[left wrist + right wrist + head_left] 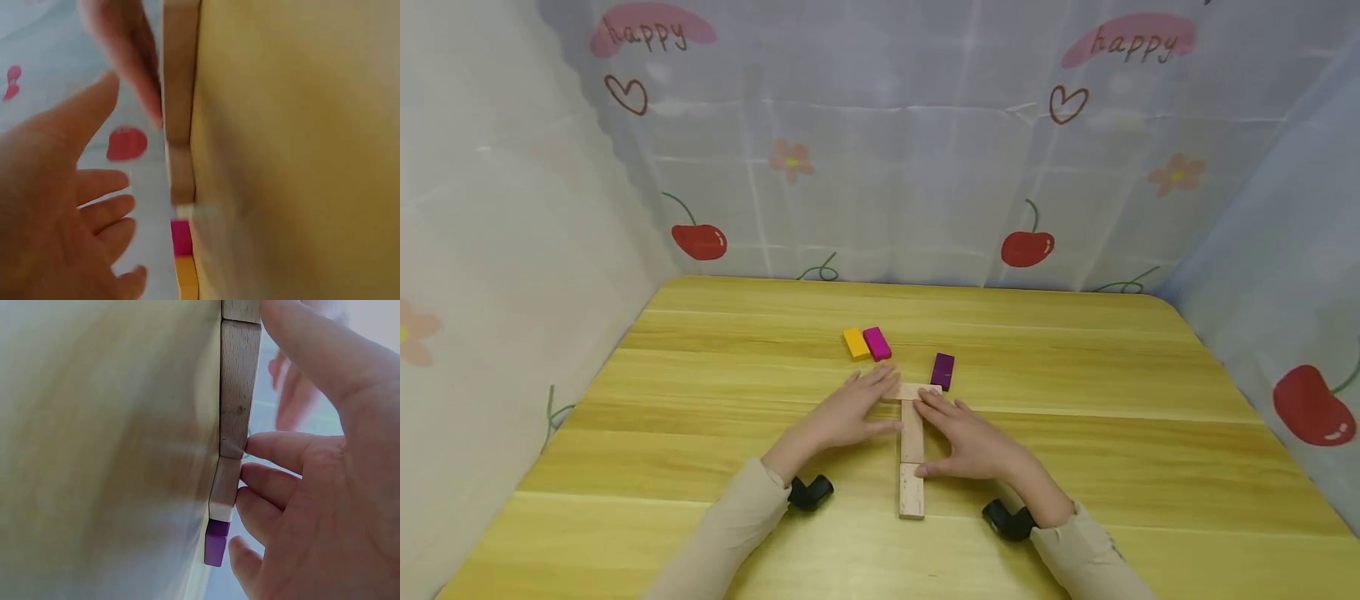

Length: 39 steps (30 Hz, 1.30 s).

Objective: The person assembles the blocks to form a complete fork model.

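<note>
Wooden blocks [912, 440]: in a T, between left hand [850, 415] (loose, grasping nothing) and right hand [973, 442] (loose, touching blocks) | wood-grain tabletop [865, 554]: beneath both | cherry-print curtain [880, 192]: beyond both

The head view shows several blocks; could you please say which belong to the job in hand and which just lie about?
Likely the job:
three pale wooden rectangular blocks in a T, touched by the right hand

Likely lying about:
yellow rectangular block
magenta rectangular block
purple rectangular block

Three pale wooden blocks [912, 437], lying flat, T-shaped
</note>
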Each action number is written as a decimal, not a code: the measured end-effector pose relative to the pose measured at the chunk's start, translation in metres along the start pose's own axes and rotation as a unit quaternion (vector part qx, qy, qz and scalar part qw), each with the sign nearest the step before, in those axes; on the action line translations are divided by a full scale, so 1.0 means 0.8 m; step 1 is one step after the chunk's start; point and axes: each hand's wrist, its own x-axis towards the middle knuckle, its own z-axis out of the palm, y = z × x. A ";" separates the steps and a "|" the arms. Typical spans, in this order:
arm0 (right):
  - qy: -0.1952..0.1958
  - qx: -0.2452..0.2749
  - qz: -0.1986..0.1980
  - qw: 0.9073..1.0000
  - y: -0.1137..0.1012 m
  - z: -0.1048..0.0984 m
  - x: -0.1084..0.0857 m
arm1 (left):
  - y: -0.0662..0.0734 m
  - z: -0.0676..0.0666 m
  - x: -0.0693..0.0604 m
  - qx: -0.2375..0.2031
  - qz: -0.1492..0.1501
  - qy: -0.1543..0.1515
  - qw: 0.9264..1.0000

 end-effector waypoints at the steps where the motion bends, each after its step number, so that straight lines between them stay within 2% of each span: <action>1: -0.001 0.002 0.000 1.000 -0.001 0.000 0.000 | -0.007 -0.006 0.006 -0.010 -0.010 0.024 1.000; 4: -0.001 0.005 -0.003 1.000 -0.002 0.000 0.001 | -0.032 -0.020 0.027 -0.027 -0.053 0.085 0.995; 7: -0.004 0.002 0.002 1.000 -0.002 0.000 0.001 | -0.054 -0.028 0.049 -0.028 -0.106 0.109 0.988; 11: -0.007 -0.001 0.007 1.000 -0.002 0.002 0.002 | -0.072 -0.031 0.069 -0.001 -0.160 0.089 0.983; 16: -0.003 0.004 -0.005 1.000 -0.002 0.003 0.002 | -0.079 -0.029 0.080 0.022 -0.196 0.075 0.977; 19: 0.000 0.006 -0.014 1.000 -0.001 0.004 0.001 | -0.080 -0.026 0.082 0.032 -0.193 0.079 0.977; 24: 0.003 0.009 -0.020 1.000 0.000 0.002 0.001 | -0.079 -0.023 0.083 0.061 -0.170 0.080 0.980; 28: 0.001 0.010 -0.018 1.000 -0.001 0.001 -0.001 | -0.080 -0.022 0.083 0.065 -0.155 0.080 0.983; 33: -0.003 0.009 -0.011 1.000 -0.001 0.000 -0.002 | -0.081 -0.021 0.082 0.038 -0.121 0.088 0.988; 39: -0.009 0.014 -0.008 1.000 0.000 -0.001 -0.002 | -0.079 -0.019 0.082 -0.035 -0.099 0.103 0.989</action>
